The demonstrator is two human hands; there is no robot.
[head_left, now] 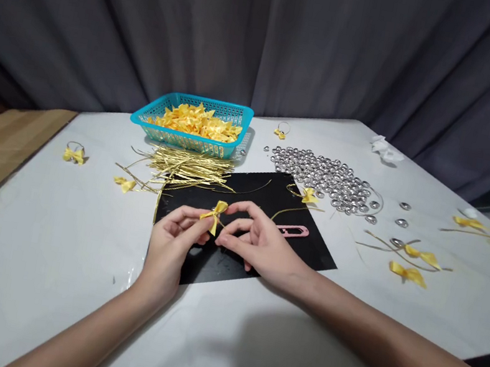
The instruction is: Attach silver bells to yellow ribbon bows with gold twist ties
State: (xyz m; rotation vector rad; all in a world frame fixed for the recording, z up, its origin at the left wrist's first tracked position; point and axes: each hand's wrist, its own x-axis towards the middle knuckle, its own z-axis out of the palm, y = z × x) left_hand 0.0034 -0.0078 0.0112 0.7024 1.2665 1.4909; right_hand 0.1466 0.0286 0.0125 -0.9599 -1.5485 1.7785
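My left hand (178,232) pinches a small yellow ribbon bow (215,216) between thumb and fingers, above a black mat (220,268). A short gold tie end sticks out of the bow toward the right. My right hand (258,240) is beside the bow, fingers curved and apart, its index fingertip close to or touching the bow's edge. No object shows between its fingers. Under that hand, a pink flat tool with a slot (296,231) lies on the mat, partly hidden. Gold twist ties (189,165) lie in a bundle behind my left hand.
A blue basket (142,119) holds many yellow bows. Silver domed beads (322,175) are heaped at the back right. Loose bows (408,274) and ties lie at the right. Bows with wire loops (74,154) sit farther out. Cardboard (5,147) is at left, crumpled white tissue (384,150) at back right.
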